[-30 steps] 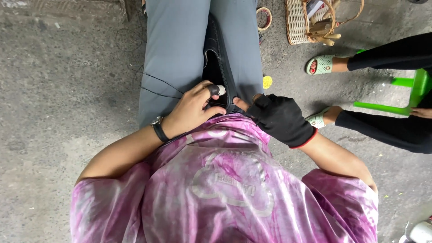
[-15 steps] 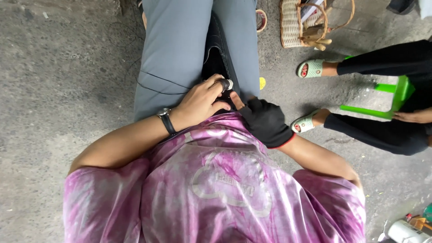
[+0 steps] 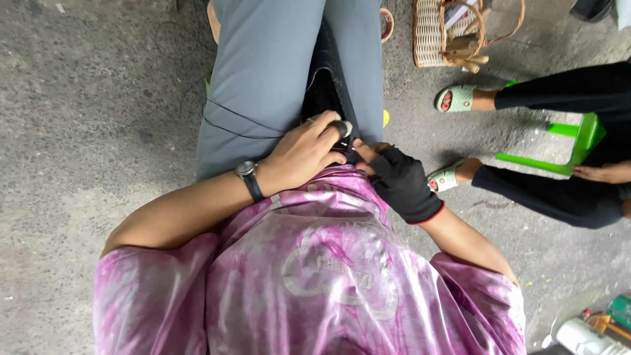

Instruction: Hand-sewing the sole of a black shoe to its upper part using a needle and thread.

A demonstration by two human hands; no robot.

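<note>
Pinching dark fabric [image 3: 325,92] between left hand [image 3: 302,154] and gloved right hand [image 3: 401,181]

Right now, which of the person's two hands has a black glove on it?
The right hand wears the black fingerless glove with a red cuff edge. The left hand is bare, with only a wristwatch at the wrist, and its fingers rest on a small dark thing on the lap.

Surface: rough grey concrete floor [image 3: 98,125].
Top edge: woven wicker basket [image 3: 437,33].
Right: bright green plastic stool [image 3: 578,141].
Lower right corner: white plastic bottle [image 3: 582,336].
</note>
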